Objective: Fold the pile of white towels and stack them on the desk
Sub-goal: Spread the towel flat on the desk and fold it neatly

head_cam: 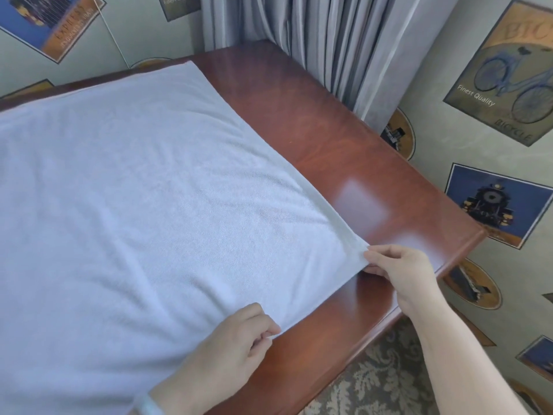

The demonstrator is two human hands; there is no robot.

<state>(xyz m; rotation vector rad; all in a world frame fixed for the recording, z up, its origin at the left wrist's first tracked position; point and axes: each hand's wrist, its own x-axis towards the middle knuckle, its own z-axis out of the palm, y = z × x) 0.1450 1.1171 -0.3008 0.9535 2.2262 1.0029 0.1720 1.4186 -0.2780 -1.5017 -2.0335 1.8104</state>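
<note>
A white towel (143, 190) lies spread flat over the table (299, 115), covering everything to the left of both hands and reaching the far edge. Its cloth shows soft wrinkles running toward the hands.

The left hand (239, 336) sits on the towel's right-hand border, near the person's body, with a pale wristband (148, 405) on its wrist. Its fingers are curled in and the thumb meets them, pinching the hem between them.

Farther from the body and to the right, the right hand (401, 271) grips the towel's corner between thumb and bent fingers. The cloth is pulled taut into a point there. The border looks thick at this corner, perhaps doubled over, though the view does not settle it.

Between the two hands the towel's edge runs as a straight line across bare reddish wood. Beyond the right hand the table shows a glossy patch of reflected light.

A grey curtain (314, 34) hangs behind the far corner of the table. To the right of the right hand, the wall carries a bicycle picture (508, 76), and a patterned carpet (380, 375) lies below the table's edge.
</note>
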